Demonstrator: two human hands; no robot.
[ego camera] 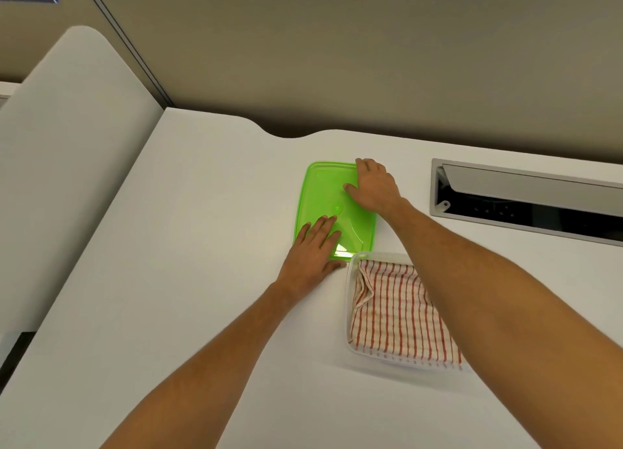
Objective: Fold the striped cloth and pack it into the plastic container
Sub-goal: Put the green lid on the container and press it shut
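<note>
while the white desk top (188, 280) bears everything, the folded red-striped white cloth (401, 310) lies inside the clear rectangular plastic container (350, 313); just beyond, the translucent green lid (323, 192) lies flat under left hand (313, 249) and right hand (377, 187), both spread open, fingers flat.

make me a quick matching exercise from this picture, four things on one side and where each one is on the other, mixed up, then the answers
Things:
1. striped cloth
2. green lid
3. left hand
4. right hand

Places:
A. resting on the far right corner of the lid
B. folded inside the clear plastic container
C. lying flat on the white table, just beyond the container
D. resting on the near left edge of the lid

Pairs: 1-B, 2-C, 3-D, 4-A
</note>
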